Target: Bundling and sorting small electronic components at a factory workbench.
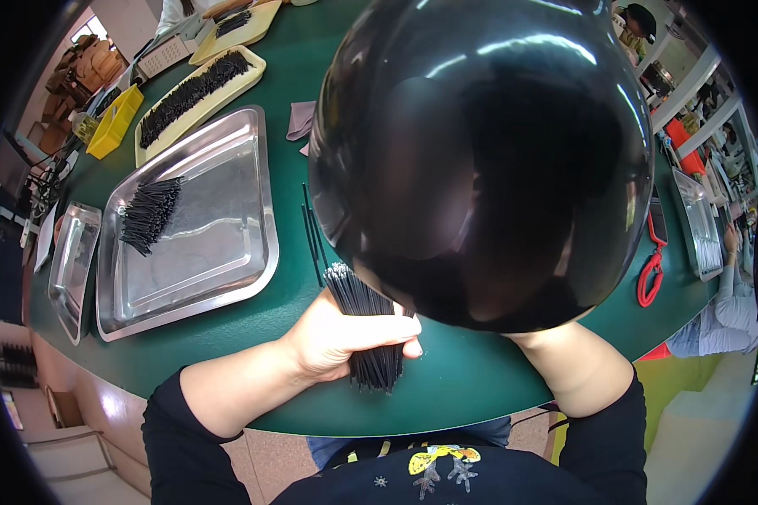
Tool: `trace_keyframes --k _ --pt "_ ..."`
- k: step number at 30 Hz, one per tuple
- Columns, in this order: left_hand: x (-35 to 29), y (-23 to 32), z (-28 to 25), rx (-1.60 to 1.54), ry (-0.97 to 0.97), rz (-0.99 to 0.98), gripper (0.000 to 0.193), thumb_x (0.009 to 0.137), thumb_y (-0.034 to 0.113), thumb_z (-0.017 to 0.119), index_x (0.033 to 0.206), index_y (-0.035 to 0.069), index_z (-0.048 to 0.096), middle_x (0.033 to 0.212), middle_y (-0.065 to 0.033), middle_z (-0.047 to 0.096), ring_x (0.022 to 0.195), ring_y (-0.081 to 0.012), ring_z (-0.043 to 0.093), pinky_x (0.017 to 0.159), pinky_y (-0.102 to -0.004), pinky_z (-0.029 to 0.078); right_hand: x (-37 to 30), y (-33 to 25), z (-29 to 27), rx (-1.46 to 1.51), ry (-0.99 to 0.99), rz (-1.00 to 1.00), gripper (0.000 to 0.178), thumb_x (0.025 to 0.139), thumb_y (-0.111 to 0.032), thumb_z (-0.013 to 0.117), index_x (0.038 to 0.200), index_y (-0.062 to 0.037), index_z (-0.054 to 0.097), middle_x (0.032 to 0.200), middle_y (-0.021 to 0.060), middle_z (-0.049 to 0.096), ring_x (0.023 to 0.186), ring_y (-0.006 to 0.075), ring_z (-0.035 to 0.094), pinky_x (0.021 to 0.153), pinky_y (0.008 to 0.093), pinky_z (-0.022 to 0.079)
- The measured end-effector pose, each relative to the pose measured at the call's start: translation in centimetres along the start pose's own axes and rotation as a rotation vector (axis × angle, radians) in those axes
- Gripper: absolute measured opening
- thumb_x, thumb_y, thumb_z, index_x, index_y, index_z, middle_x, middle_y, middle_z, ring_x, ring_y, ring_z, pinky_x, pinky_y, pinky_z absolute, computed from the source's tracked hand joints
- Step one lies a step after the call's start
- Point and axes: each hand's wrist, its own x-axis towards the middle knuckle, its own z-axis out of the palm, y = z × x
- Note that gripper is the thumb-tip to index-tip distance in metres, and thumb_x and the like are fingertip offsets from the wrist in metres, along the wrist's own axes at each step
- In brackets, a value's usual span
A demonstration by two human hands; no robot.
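My left hand [333, 337] is closed around a thick bundle of thin black wires [358, 295] with pale tips at the upper end. The bundle stands tilted just above the near part of the green table, and a few longer black strands [314, 231] lie beyond it. A large glossy black dome [488, 185], like a lamp shade, hangs over the middle and covers part of the bundle. Below its lower right rim only the wrist and a little of my right hand [552, 335] show; its fingers are hidden behind the dome.
On the left of the green table [312, 404], a steel tray [219, 244] holds a pile of black wires [152, 215]. Beside it are a smaller steel tray [74, 269], a cream tray [227, 97] of wires and a yellow bin [116, 122]. Red-handled scissors [650, 273] lie right.
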Motion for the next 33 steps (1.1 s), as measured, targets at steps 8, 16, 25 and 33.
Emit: trace_keyframes --k 8,16,25,33 --pt "0.2 -0.5 -0.2 0.005 0.055 0.061 0.006 0.073 0.001 0.065 0.074 -0.004 0.062 0.067 -0.0127 0.062 0.062 -0.0185 0.062 0.059 -0.0255 0.051 0.4 -0.8 0.2 0.191 0.067 -0.334 0.089 0.046 -0.002 0.083 0.121 0.0033 0.037 0.115 0.0110 0.048 0.104 0.0194 0.048 0.086 0.0313 0.042" --pt "0.2 -0.5 -0.5 0.021 0.130 0.032 0.009 0.070 0.001 0.067 0.074 -0.006 0.062 0.067 -0.0136 0.062 0.060 -0.0184 0.062 0.057 -0.0255 0.052 0.7 1.0 -0.5 0.094 -0.017 -0.503 0.080 0.052 0.000 0.079 0.119 0.0062 0.037 0.113 0.0131 0.049 0.103 0.0195 0.048 0.087 0.0308 0.041" --pt "0.2 -0.6 -0.4 0.077 0.193 0.124 0.008 0.069 -0.001 0.066 0.071 -0.006 0.061 0.066 -0.0140 0.062 0.060 -0.0187 0.062 0.059 -0.0259 0.052 1.1 1.5 -1.5 -0.121 -0.028 -0.592 0.071 0.056 0.000 0.076 0.117 0.0051 0.041 0.111 0.0139 0.051 0.099 0.0197 0.051 0.084 0.0307 0.043" --pt "0.2 -0.6 -0.4 0.145 0.182 0.162 0.006 0.069 -0.002 0.065 0.071 -0.006 0.061 0.066 -0.0134 0.062 0.060 -0.0187 0.062 0.060 -0.0257 0.052 0.8 0.8 -0.7 -0.116 -0.009 -0.480 0.067 0.056 0.002 0.075 0.115 0.0036 0.043 0.108 0.0120 0.052 0.096 0.0189 0.052 0.082 0.0303 0.044"
